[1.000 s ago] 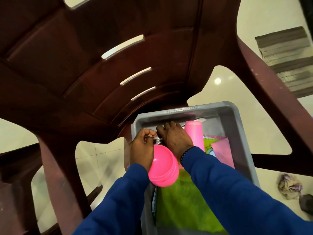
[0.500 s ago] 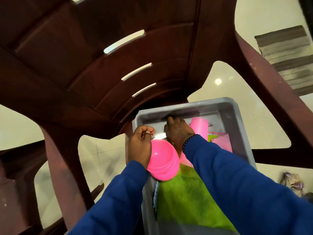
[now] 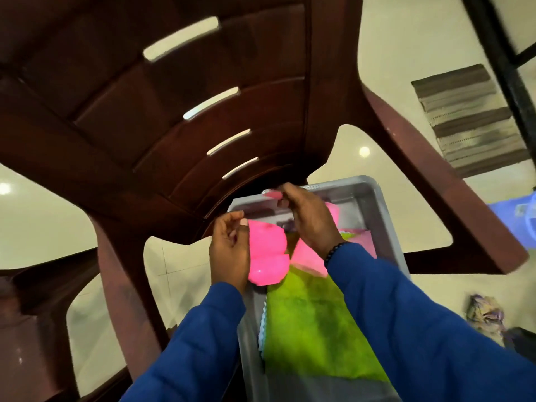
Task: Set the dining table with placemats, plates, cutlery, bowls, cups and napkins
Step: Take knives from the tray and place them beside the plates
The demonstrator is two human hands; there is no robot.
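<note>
Left hand (image 3: 229,250) at center frame grips 2 stacked pink bowls (image 3: 268,256), fingers curled round them. Right hand (image 3: 307,219) pinches a small pink item (image 3: 272,194), too blurry to identify, over the gray tub (image 3: 385,227) holding a green cloth (image 3: 313,329).

I count two hands: left hand (image 3: 230,250), right hand (image 3: 310,219). One stack of pink bowls (image 3: 268,252), count unclear. One grey tray (image 3: 383,216), one green cloth (image 3: 313,323) below my hands, one pink cup (image 3: 333,211), one brown plastic chair (image 3: 174,111).
</note>
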